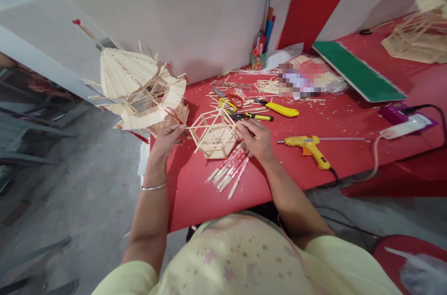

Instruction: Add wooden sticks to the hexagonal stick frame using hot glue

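Between my two hands a thin wooden stick (210, 126) runs level across the front of a small polygonal stick frame (218, 142) on the red table. My left hand (170, 139) is closed, thumb and fingers pinching the stick's left end. At its right end my right hand (256, 139) is also closed in a pinch, close to the frame's right side. Whether the stick touches the frame I cannot tell. Several chopsticks in printed clear wrappers (228, 169) lie just in front of the frame, partly under my right hand.
Left stands a large stick-built pavilion model (129, 71). Behind the frame lie scissors (228, 99), pliers (253, 117), a yellow cutter knife (281, 109) and loose sticks. To the right are a yellow glue gun (307, 146), a power strip (407, 125) and a green board (359, 71).
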A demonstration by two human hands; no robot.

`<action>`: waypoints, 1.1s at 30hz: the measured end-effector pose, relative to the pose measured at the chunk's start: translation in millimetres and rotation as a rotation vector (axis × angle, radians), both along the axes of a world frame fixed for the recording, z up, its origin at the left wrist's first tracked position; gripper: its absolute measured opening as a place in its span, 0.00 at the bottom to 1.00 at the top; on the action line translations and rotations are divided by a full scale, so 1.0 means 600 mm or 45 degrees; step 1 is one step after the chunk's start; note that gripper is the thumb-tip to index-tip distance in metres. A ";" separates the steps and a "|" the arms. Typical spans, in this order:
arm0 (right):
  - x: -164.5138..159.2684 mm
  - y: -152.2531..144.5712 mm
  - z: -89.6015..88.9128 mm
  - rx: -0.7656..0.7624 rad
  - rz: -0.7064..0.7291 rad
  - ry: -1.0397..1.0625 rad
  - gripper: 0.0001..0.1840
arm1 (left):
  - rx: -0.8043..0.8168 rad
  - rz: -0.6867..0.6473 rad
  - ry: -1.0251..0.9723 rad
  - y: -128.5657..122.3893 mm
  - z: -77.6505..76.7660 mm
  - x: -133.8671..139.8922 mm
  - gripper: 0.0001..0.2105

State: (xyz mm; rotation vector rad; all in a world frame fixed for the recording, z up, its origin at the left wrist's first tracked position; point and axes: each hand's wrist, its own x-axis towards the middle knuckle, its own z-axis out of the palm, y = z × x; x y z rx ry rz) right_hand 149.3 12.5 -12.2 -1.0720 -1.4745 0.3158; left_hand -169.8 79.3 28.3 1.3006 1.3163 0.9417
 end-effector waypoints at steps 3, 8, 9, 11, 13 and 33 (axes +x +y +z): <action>0.000 0.000 0.000 -0.009 -0.004 -0.001 0.10 | 0.004 -0.001 -0.009 0.000 0.000 0.001 0.19; -0.001 0.000 -0.001 -0.009 -0.007 0.001 0.11 | -0.018 0.017 -0.006 -0.002 0.004 0.004 0.19; -0.001 0.000 -0.002 -0.014 -0.009 0.001 0.11 | -0.016 0.016 -0.003 -0.003 0.005 0.005 0.19; -0.001 0.000 -0.001 -0.026 -0.014 0.003 0.11 | -0.005 0.006 0.007 -0.003 0.006 0.006 0.19; -0.001 0.000 -0.001 -0.035 -0.017 -0.002 0.12 | -0.005 0.007 0.014 -0.003 0.007 0.006 0.20; -0.001 -0.001 0.000 0.001 -0.001 0.015 0.10 | -0.028 0.006 -0.003 -0.002 0.004 0.004 0.17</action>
